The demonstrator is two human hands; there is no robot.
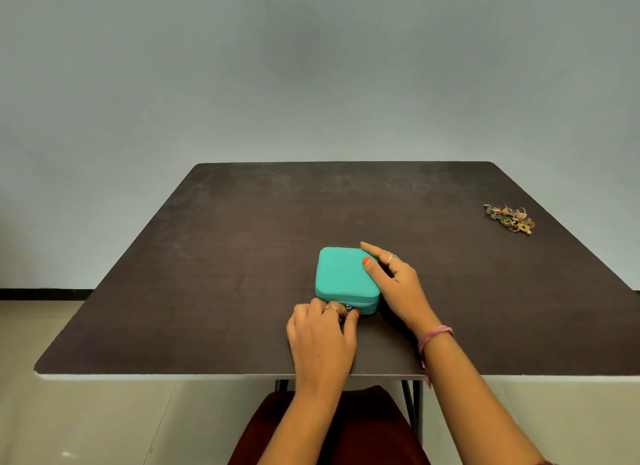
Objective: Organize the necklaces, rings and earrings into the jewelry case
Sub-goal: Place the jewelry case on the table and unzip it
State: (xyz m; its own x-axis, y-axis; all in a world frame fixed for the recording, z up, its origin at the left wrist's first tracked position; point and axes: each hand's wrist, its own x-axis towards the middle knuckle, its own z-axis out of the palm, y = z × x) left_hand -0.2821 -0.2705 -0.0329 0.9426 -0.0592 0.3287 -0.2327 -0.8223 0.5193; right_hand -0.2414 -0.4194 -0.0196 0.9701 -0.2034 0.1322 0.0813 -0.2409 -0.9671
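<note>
Right at the left hand (322,336), thumb and forefinger curl in and pinch the zipper pull (348,308) on the near side of the teal jewelry case (341,274), which is closed and flat on the dark table (242,256). Right hand (394,284) rests fingers nearly straight along the case's right edge, thumb on the lid, gripping nothing. Well beyond the right fingers, near the table's right edge, lies the jewelry pile (509,218).

Soft dim even light; faint shadows under hands; wide-angle bending at edges; mostly sharp.
</note>
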